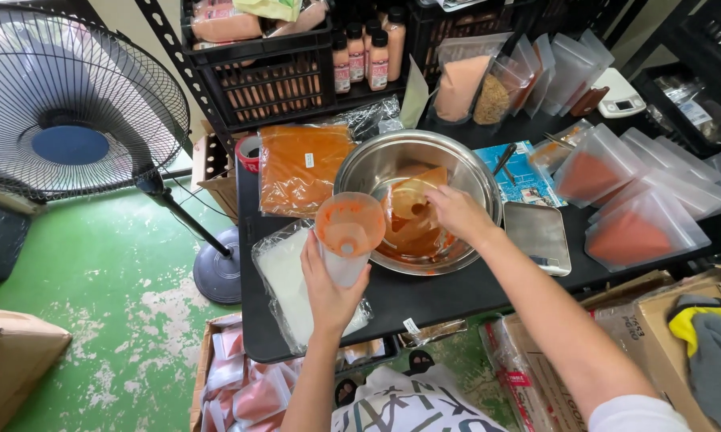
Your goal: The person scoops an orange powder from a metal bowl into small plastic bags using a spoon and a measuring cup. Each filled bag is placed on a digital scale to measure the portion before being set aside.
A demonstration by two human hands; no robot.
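My left hand grips a small clear bottle with an orange-smeared funnel sitting in its mouth, held above the black table. My right hand reaches into a large steel bowl and holds a clear plastic bag with orange sauce in it. Orange sauce pools at the bottom of the bowl.
A bag of white powder lies left of the bowl, an orange sauce bag behind it. A scale and filled pouches stand at right. Crates with bottles line the back. A fan stands at left on the green floor.
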